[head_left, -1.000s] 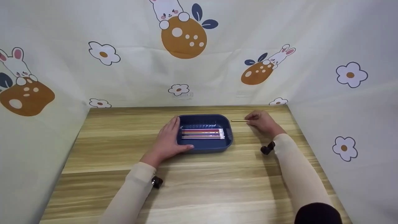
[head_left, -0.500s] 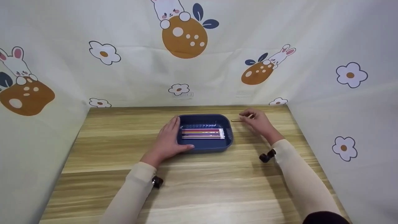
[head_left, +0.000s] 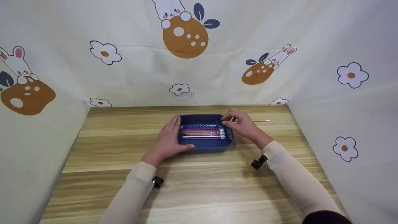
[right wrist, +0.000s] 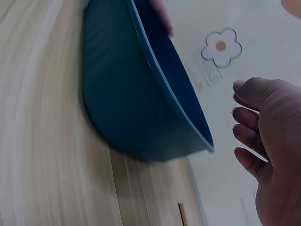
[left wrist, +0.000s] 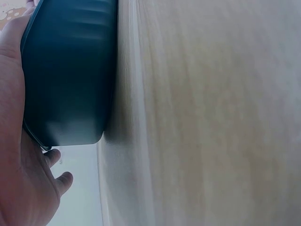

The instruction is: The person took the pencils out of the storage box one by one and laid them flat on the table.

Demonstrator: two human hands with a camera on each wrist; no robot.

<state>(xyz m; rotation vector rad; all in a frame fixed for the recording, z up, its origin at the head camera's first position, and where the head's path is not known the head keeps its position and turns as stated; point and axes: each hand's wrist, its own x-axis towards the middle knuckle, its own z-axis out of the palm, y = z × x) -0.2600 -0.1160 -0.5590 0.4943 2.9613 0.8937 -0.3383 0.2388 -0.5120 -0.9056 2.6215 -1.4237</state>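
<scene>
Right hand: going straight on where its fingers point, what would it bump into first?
Probably the blue bin: the right hand points over its rim toward the inside. Its height is hard to judge, so it might pass above.

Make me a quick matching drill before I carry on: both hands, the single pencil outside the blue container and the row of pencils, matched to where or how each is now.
Column one
1. Left hand
2. Right hand
3. Single pencil
4. Row of pencils

Column two
A. Lying on the table, to the right of the container
B. Inside the blue container, white ends toward the right
C. Raised near the container's far right corner, fingers holding nothing
D. Resting against the container's left end

Right pairs: 1-D, 2-C, 3-A, 4-B
</scene>
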